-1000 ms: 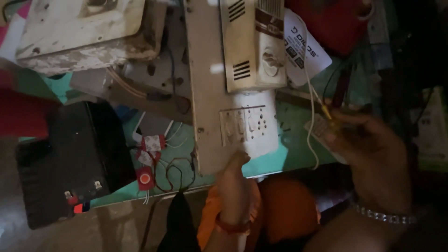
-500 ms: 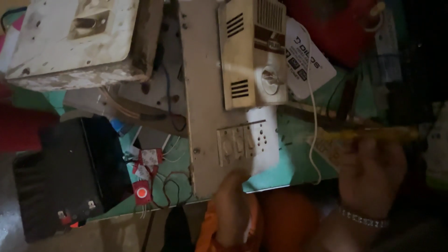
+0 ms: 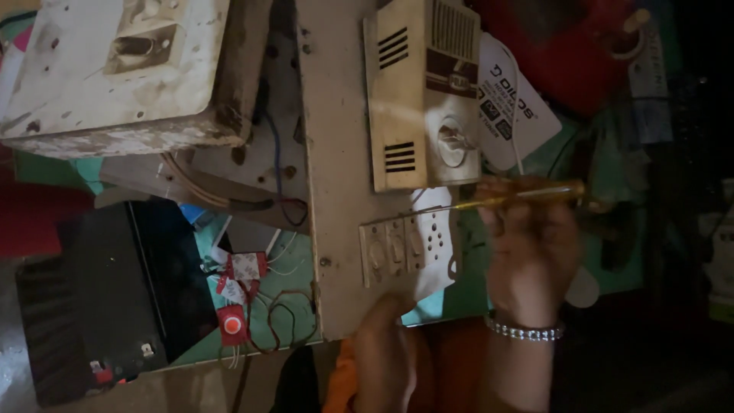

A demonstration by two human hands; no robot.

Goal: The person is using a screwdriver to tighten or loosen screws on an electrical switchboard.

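My right hand (image 3: 535, 260), with a metal bracelet at the wrist, holds a screwdriver (image 3: 527, 195) with an amber handle. It lies level, and its thin shaft points left at the top of a cream switch plate (image 3: 405, 245) with switches and a socket. That plate is fixed on a long pale switchboard (image 3: 336, 153), below a cream regulator box (image 3: 420, 92) with a dial. My left hand (image 3: 382, 348), in an orange sleeve, grips the board's near edge just under the switch plate.
A black battery (image 3: 99, 298) lies at the lower left. Small red parts with thin wires (image 3: 233, 298) sit beside it on the green surface. A worn white switch box (image 3: 115, 69) is at the upper left. A white tag (image 3: 512, 107) and a red object (image 3: 566, 46) lie at the upper right.
My right hand has turned the screwdriver level and brought its tip left to the switch plate. My left hand stays at the board's near edge.
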